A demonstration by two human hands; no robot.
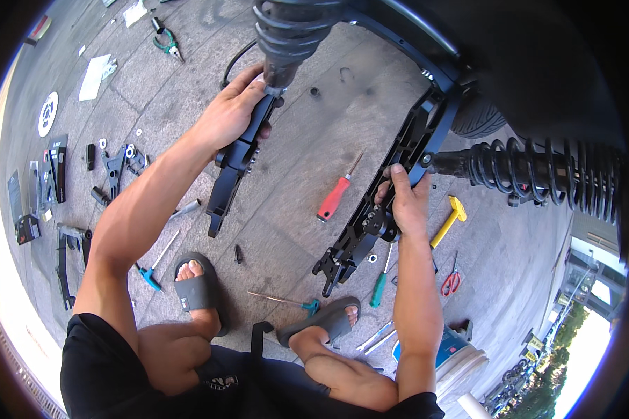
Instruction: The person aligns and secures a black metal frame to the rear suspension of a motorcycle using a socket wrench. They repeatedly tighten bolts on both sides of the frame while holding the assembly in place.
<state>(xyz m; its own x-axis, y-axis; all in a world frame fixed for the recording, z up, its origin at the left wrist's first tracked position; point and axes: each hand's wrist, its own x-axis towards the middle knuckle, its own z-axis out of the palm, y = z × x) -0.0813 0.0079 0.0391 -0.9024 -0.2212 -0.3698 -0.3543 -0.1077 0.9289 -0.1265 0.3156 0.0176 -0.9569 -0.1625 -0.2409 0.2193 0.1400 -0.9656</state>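
Observation:
My left hand (pixel 232 117) is wrapped round the upper end of a black metal arm (pixel 230 178), just where it meets the lower end of a coil-spring shock absorber (pixel 297 31). The arm hangs down toward me, its free end above the paving. To the right, my right hand (pixel 408 202) grips a longer black swingarm (pixel 360 241), thumb on top and some fingers hidden behind it. A second coil-spring shock absorber (pixel 538 171) reaches this swingarm beside my hand. On the ground between the two arms lies a red-handled screwdriver (pixel 335 199).
Near my sandals lie teal T-handle wrenches (pixel 309 306) and a green-handled screwdriver (pixel 379 286). A yellow hammer (pixel 457 209), red-handled pliers (pixel 451 281) and a bucket (pixel 461 359) are at right. Loose metal parts (pixel 115 167) lie left. A tyre (pixel 479 119) stands beyond the swingarm.

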